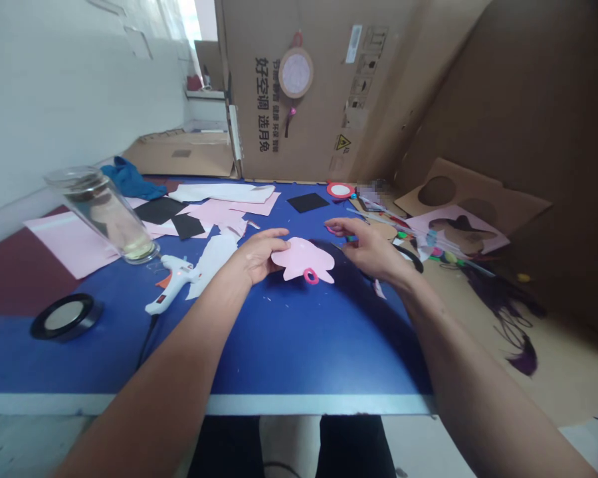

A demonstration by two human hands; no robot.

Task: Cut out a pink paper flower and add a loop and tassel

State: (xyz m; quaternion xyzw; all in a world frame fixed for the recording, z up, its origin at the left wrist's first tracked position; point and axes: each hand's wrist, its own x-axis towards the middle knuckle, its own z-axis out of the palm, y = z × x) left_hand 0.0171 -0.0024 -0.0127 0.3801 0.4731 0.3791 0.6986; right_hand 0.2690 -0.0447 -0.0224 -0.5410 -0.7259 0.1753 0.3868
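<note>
My left hand (pixel 260 256) grips the left edge of a pink paper cutout (pixel 301 255) between thumb and fingers, above the blue table. The cutout has a rounded top and pointed lobes below. A small magenta ring (pixel 311 276) sits at its lower edge. To the right of the cutout and apart from it, my right hand (pixel 369 247) has its fingers curled together. Between its fingertips is a small pink ring-like piece (pixel 331 230), partly covered. A green-blue band shows by its fingers. Black-handled scissors, mostly hidden, seem to lie beneath that hand.
A white glue gun (pixel 174 282), black tape roll (pixel 66 317) and tall glass (pixel 104 212) stand left. Pink, white and black paper scraps (pixel 219 212) lie behind. Cardboard with cut holes (pixel 466 192), several small parts and purple tassels (pixel 523 362) lie right. Cardboard walls (pixel 319 133) enclose the back.
</note>
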